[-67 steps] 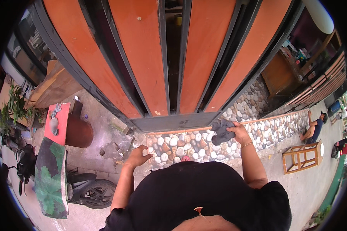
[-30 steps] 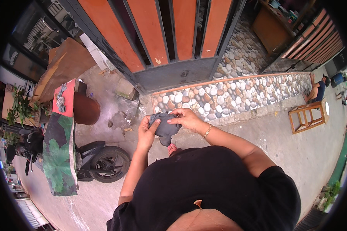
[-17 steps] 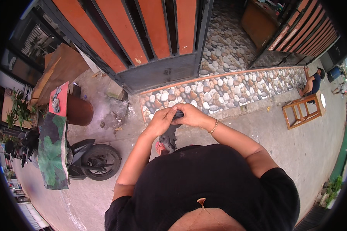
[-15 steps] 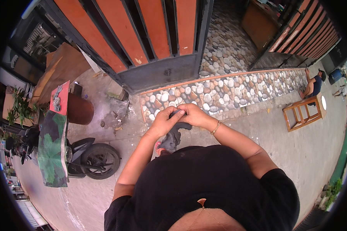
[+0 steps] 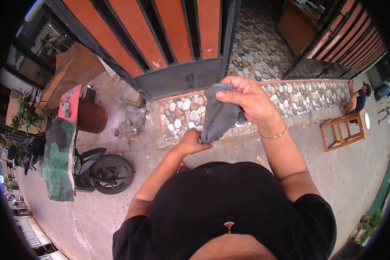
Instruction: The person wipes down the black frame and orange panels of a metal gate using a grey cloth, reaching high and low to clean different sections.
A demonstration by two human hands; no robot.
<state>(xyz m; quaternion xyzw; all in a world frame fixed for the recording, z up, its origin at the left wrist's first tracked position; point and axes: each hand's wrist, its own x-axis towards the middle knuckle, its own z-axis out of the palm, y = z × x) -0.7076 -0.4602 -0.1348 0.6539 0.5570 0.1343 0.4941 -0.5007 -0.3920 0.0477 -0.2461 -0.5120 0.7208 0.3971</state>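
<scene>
A dark grey cloth (image 5: 221, 116) hangs stretched between my hands, in front of the gate and pebble-patterned tiles. Its top edge is pinched between the thumb and fingers of my right hand (image 5: 252, 100), raised higher and wearing a gold bracelet. Down at the cloth's lower left corner, my left hand (image 5: 190, 142) is closed on it, the fingertips partly hidden by the fabric.
An orange slatted gate (image 5: 173, 43) stands ahead. On the left is a motorbike (image 5: 112, 173) with a leaf-patterned cover (image 5: 58, 162), beside a brown round container (image 5: 93, 117). A wooden stool (image 5: 343, 132) and a crouching person (image 5: 355, 102) are at the right.
My right hand has risen and moved right with the cloth, while my left hand has dropped slightly. The bunched cloth is now drawn out between them.
</scene>
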